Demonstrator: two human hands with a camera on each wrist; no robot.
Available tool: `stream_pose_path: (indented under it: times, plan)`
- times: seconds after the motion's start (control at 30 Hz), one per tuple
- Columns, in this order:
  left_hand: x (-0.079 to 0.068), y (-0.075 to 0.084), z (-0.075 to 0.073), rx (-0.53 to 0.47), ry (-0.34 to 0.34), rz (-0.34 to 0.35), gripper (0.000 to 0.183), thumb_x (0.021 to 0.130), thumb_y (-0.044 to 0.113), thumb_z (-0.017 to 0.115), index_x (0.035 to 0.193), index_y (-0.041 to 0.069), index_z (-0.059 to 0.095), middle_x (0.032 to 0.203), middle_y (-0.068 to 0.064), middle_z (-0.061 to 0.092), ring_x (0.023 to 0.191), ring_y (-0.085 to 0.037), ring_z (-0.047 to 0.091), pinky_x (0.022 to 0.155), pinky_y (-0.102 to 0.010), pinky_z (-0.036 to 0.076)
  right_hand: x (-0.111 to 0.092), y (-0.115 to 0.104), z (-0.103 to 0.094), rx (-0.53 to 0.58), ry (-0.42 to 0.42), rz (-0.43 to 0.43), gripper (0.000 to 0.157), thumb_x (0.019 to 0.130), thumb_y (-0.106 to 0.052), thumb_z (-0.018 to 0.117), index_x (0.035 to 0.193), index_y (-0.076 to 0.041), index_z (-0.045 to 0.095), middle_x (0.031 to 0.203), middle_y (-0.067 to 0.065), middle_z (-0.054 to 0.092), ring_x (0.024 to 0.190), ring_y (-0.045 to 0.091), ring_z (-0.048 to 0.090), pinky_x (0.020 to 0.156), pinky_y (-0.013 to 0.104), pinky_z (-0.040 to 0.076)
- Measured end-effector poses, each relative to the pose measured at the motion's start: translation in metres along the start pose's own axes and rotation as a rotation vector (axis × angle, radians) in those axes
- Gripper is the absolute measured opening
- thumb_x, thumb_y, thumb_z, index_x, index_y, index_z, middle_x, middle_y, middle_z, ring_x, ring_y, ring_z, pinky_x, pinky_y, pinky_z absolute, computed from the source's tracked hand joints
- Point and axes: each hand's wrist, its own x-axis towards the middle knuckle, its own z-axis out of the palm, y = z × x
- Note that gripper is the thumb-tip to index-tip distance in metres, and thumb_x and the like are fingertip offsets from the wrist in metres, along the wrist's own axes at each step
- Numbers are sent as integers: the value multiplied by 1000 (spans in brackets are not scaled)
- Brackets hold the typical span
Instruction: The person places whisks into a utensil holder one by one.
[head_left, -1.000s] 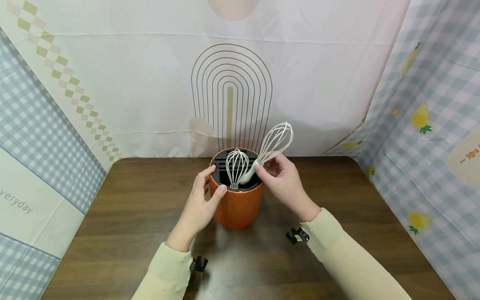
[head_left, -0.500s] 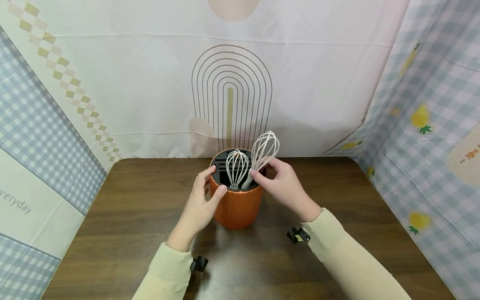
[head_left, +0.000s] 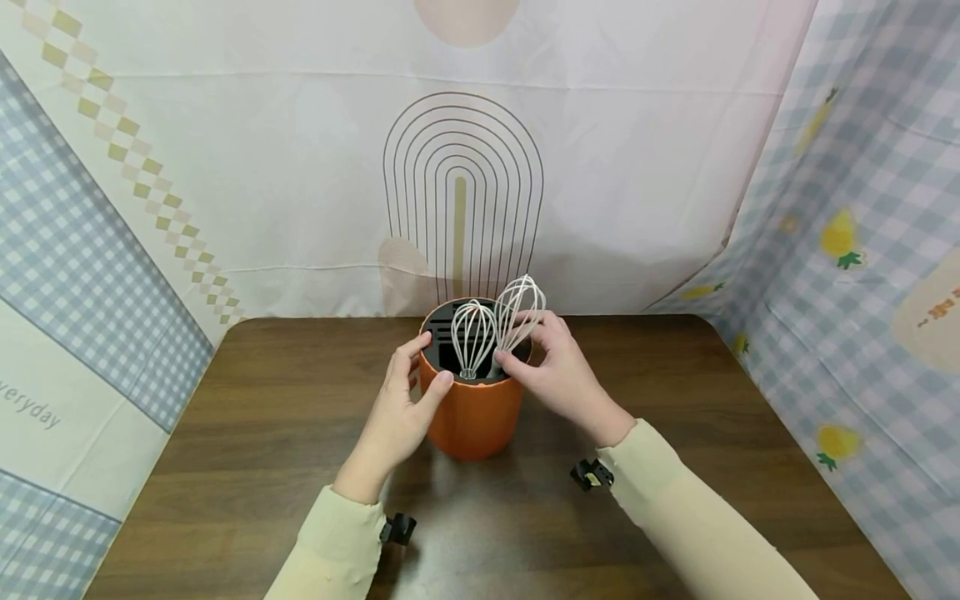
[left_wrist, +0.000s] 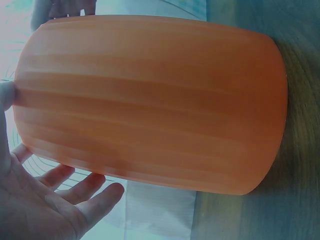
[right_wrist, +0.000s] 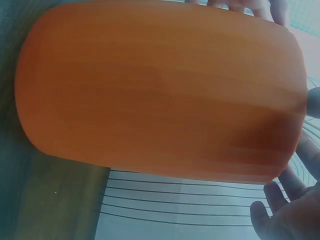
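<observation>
An orange knife-block-style holder [head_left: 476, 425] with a black slotted insert [head_left: 442, 314] stands upright on the table. One white wire whisk [head_left: 472, 337] sits in its front opening, wires up. My right hand [head_left: 562, 371] pinches a second, larger whisk [head_left: 519, 315] near the base of its wires; its handle goes down into the opening beside the first whisk. At the left of the rim, my left hand [head_left: 397, 408] holds the holder, thumb at the front edge and fingers along the far side. Both wrist views are mostly filled by the holder's orange wall [left_wrist: 150, 105].
The brown wooden table [head_left: 300, 400] reaches back to a white patterned cloth [head_left: 300, 192]. Checked cloths hang at the left and right [head_left: 825, 333]. A small black device [head_left: 397, 528] is strapped at each wrist.
My right hand has lowered the larger whisk into the holder and brought it leftward and more upright. The left hand and the holder have stayed in place.
</observation>
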Motion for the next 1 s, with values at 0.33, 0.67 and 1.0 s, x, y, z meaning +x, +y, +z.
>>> stream_pose_path:
  times: [0.33,0.67,1.0]
  plan:
    - [1,-5,1,12,6,-4,59,96,44,57,148,34,29,149,1,30,134,-25,37,108,-49,34,-2,4,1,-18,-33,41,19,83,-32,77,93,-16,71,128,0,52,123,19,42,95,39,39]
    - [1,-4,-1,12,-15,-2,60,97,42,56,149,32,28,151,-1,28,135,-28,36,109,-50,33,-1,7,0,16,-15,14,34,82,-32,78,108,-16,63,126,3,55,122,17,47,104,40,37]
    - [-8,-1,-12,209,-58,-8,72,94,54,53,154,38,16,155,8,22,140,-19,28,110,-51,30,-17,12,-12,-72,-56,7,72,81,-47,75,139,-16,46,135,-3,48,121,16,48,101,40,41]
